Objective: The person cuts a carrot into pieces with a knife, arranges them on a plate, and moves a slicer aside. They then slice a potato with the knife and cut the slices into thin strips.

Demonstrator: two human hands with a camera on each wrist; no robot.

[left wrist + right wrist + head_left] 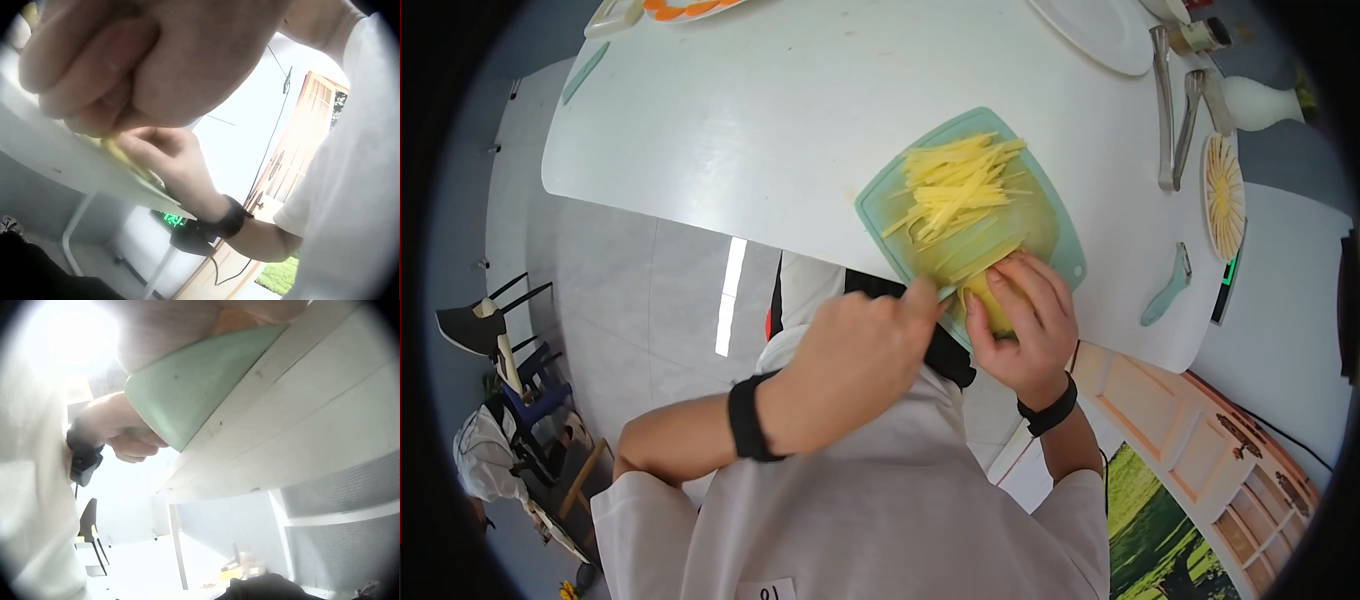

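Note:
On the light green cutting board [1072, 235] a heap of thin yellow potato strips [960, 185] lies at the far end, with thin slices [980, 250] nearer. My left hand [850, 350] grips a knife [946, 293]; only a bit of its pale green handle end shows, the rest hidden by the fist. In the left wrist view the left fingers are curled tight. My right hand [1028, 325] holds a yellow potato piece [985, 300] on the near part of the board, thumb on one side and bent fingers on the other. The right wrist view shows the board's corner [187, 387].
A green peeler [1168, 285] lies right of the board. Beyond it are metal tongs [1168, 120], a fan-patterned oval dish [1224, 200] and a white plate [1100, 30]. At the far left lie a slim green tool [586, 73] and a plate with orange slices [685, 10].

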